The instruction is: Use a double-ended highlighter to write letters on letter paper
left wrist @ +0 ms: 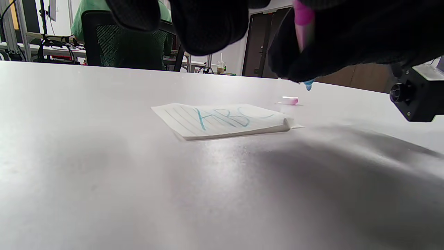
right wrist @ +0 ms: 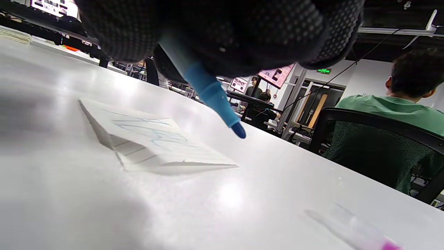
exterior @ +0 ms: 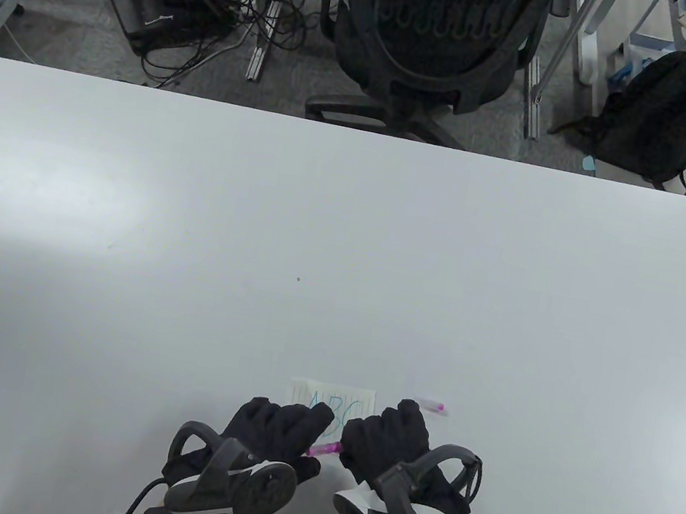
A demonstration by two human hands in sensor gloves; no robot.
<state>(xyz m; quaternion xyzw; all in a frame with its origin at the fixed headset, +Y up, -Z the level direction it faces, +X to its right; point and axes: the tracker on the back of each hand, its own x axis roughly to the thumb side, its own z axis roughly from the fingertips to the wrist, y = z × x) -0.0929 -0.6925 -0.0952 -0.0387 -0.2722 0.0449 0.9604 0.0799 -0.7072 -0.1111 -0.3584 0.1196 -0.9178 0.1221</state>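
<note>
Highlighter: the double-ended highlighter (exterior: 325,449) is held above the worktop near its near edge, its pink end showing between the two hands and its blue tip (right wrist: 238,131) bare and lifted clear of the paper.
Right hand: the right hand (exterior: 393,445) has its fingers curled round the highlighter barrel, the blue tip sticking out below them.
Left hand: the left hand (exterior: 272,433) sits just beside the right, fingers bent toward the pink end; whether they actually grip it cannot be told from the pictures.
Letter paper: the lined letter paper (exterior: 331,401) lies flat just beyond both hands, partly covered by their fingertips in the table view, with "ABC" in blue on it; its edge nearest the right hand is slightly lifted.
Cap: a clear cap with a pink end (exterior: 431,406) lies on the worktop just to the right of the paper, apart from it.
Beyond the far edge: a black mesh office chair (exterior: 433,27) stands behind the table, a black backpack (exterior: 663,118) on the floor to its right.
</note>
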